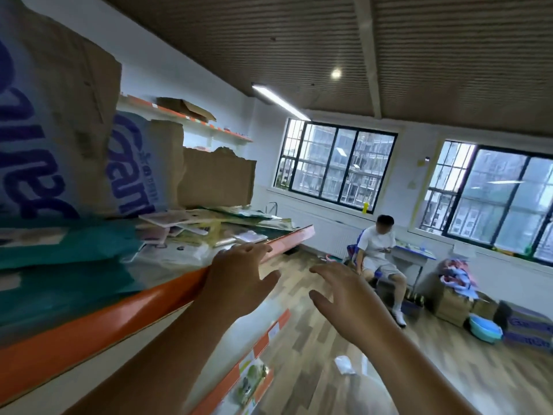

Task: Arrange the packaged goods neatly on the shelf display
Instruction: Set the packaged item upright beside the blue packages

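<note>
A white shelf with an orange front edge point(125, 310) runs from the left toward the middle. Flat packaged goods point(209, 227) lie in a loose, overlapping heap on it, with teal packs point(68, 274) nearer to me. My left hand point(236, 280) is raised at the shelf's edge, fingers spread, holding nothing, just short of the heap. My right hand point(347, 295) hovers beside it over the aisle, fingers apart and empty. A lower shelf point(263, 342) shows a green and white pack point(251, 381).
Torn cardboard boxes with blue print point(59, 121) stand at the back of the shelf. A person sits on a chair point(377, 250) by a small desk under the windows. Stacked boxes point(454, 307) and a blue basin point(486, 327) sit on the wooden floor at the right.
</note>
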Available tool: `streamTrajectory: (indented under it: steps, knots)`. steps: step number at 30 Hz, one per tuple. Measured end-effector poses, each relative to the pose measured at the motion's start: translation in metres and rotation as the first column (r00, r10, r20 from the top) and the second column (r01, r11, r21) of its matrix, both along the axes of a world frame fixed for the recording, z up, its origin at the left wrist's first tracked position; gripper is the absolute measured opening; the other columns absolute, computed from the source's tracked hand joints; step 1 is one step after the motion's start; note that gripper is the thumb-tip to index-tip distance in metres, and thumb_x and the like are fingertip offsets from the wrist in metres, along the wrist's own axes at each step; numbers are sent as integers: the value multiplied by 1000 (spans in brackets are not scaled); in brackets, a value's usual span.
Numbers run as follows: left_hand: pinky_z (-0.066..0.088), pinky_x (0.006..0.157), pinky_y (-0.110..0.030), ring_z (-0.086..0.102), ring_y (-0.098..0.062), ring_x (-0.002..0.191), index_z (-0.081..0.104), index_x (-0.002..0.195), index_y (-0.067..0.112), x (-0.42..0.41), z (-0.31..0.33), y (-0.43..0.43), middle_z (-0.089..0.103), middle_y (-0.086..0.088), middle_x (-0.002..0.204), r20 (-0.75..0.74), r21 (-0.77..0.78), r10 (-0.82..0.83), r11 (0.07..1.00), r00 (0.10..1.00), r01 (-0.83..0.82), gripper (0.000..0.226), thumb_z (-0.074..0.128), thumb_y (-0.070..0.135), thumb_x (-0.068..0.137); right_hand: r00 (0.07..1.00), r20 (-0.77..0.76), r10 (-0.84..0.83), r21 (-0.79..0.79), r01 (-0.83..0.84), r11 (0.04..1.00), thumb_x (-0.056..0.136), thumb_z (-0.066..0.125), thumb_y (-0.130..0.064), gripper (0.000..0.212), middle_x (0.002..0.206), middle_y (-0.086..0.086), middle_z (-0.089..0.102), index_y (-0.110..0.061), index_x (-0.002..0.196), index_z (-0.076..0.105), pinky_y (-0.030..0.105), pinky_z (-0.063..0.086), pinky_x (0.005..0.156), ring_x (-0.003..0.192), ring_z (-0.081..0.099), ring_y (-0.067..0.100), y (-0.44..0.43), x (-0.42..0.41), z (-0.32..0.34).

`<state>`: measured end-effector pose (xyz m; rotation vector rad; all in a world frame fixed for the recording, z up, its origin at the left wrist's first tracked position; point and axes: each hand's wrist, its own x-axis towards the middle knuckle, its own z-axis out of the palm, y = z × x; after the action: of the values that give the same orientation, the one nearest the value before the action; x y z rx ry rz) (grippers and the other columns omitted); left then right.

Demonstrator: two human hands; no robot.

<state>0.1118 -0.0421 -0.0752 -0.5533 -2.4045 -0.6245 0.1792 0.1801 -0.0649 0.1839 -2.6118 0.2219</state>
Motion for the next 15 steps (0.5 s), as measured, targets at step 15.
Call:
streamTrajectory:
  steps: [15]
  knots:
    - [41, 110, -38, 53, -17, 131, 48, 145, 37, -77, 3, 51, 56, 9, 146, -126, -135, 160, 975, 979, -177, 64, 53, 68, 89, 985, -105, 139, -13, -142, 990, 88, 69, -41, 47, 134, -10, 62, -34, 134, 60, 34, 52, 98, 118, 60, 15, 8, -150, 8]
